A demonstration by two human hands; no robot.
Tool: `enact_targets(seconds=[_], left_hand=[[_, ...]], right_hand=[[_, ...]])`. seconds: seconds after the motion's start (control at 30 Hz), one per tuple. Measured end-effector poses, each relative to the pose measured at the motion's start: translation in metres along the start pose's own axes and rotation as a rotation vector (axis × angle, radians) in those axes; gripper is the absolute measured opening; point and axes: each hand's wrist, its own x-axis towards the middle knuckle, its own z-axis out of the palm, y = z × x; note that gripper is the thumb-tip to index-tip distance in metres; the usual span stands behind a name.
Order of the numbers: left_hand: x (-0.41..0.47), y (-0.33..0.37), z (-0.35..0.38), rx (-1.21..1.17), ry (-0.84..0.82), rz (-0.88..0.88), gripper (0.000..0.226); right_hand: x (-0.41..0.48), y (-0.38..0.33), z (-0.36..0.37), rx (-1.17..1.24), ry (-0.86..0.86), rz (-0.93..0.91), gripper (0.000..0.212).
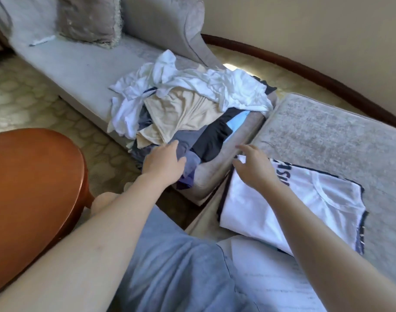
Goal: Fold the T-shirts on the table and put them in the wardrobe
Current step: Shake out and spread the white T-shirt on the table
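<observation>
- Location: the heap of crumpled T-shirts (188, 109) (white, beige, grey, black and pale blue cotton) lies on the seat of the grey upholstered sofa (80, 70), not on the round brown wooden table (35, 176) at the left. No wardrobe is in view.
- One folded white T-shirt with dark trim (248, 212) lies flat on the grey textured seat cushion (327, 131) at the right.
- Left hand (163, 163): fingers straight, stretched over the grey-violet garment (190, 167) at the near edge of the heap. No pinch is formed, and contact cannot be confirmed.
- Right hand (255, 167): fingers spread and relaxed above the far corner of the folded shirt, holding nothing.
- Handling, as judged: thin jersey cloth — light, limp, not fragile. It will drape and stretch rather than hold a shape.
- The garments overlap, so pulling a lower one would probably drag the upper ones off the seat edge.
- Recommended hold for a loose shirt: pinch both shoulder seams, lift clear, let it hang straight.
- Recommended hold for the folded shirt: support it from below with flat palms — a one-corner grip would likely undo the fold.
</observation>
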Motion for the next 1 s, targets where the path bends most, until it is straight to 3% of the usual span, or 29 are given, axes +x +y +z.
enact_targets(seconds=[0.37, 0.57, 0.7, 0.87, 1.0], left_hand=[[0.037, -0.12, -0.025, 0.089, 0.062, -0.235, 0.048], [0.071, -0.156, -0.022, 0.125, 0.048, -0.284, 0.045], [0.093, -0.169, -0.017, 0.089, 0.063, -0.287, 0.047], [0.113, -0.182, -0.013, 0.069, 0.089, -0.292, 0.049], [0.121, -0.185, -0.014, 0.068, 0.113, -0.284, 0.045]], right_hand=[[0.128, -0.097, 0.09, -0.155, -0.264, -0.119, 0.045], [0.21, -0.126, 0.108, -0.352, -0.15, -0.198, 0.047], [0.264, -0.152, 0.112, -0.391, -0.043, -0.259, 0.06], [0.32, -0.161, 0.118, -0.416, -0.083, -0.23, 0.074], [0.333, -0.149, 0.118, -0.381, -0.091, -0.223, 0.067]])
